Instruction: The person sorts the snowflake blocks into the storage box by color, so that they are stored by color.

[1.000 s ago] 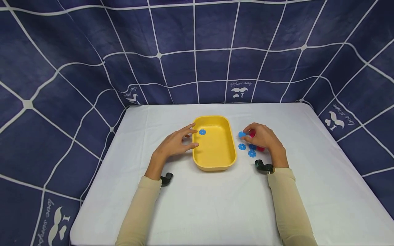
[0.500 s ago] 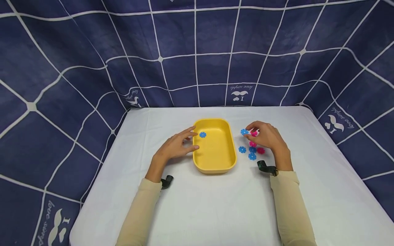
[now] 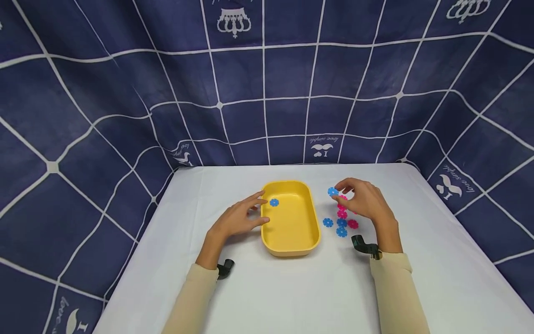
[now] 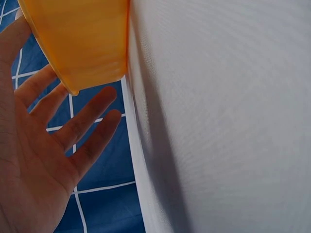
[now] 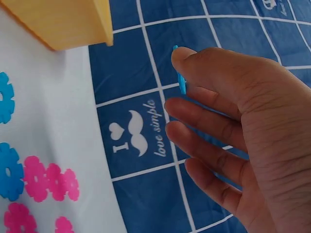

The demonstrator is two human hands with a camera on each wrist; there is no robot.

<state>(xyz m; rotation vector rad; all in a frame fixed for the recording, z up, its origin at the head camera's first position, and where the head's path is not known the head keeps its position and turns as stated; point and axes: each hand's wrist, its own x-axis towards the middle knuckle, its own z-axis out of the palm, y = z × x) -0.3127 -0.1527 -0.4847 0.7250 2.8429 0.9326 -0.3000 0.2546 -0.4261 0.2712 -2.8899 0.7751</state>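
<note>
Held disc: a blue notched, flower-shaped disc (image 3: 332,191), pinched at its edge; I see it nearly edge-on through the right wrist view.
Right hand (image 3: 362,198): thumb and index finger close on that disc; the other fingers bend loosely around nothing.
Left hand (image 3: 235,220): fingers parted and relaxed along the tray's left rim, clasping nothing; from my remote seat I cannot tell how firmly they touch it.
Yellow tray (image 3: 289,227): between the hands, long axis running away from the person; the left hand is nearer, at its rim.
Governing relation: the held disc lies just beyond the right rim, near the tray's far end; I judge any crossing would be leftward, across the short axis.
Disc inside: one blue disc (image 3: 274,202), toward the far left corner.
Loose group: blue discs (image 3: 327,222) and pink discs (image 3: 352,224), right of the tray on white cloth (image 3: 292,297).
</note>
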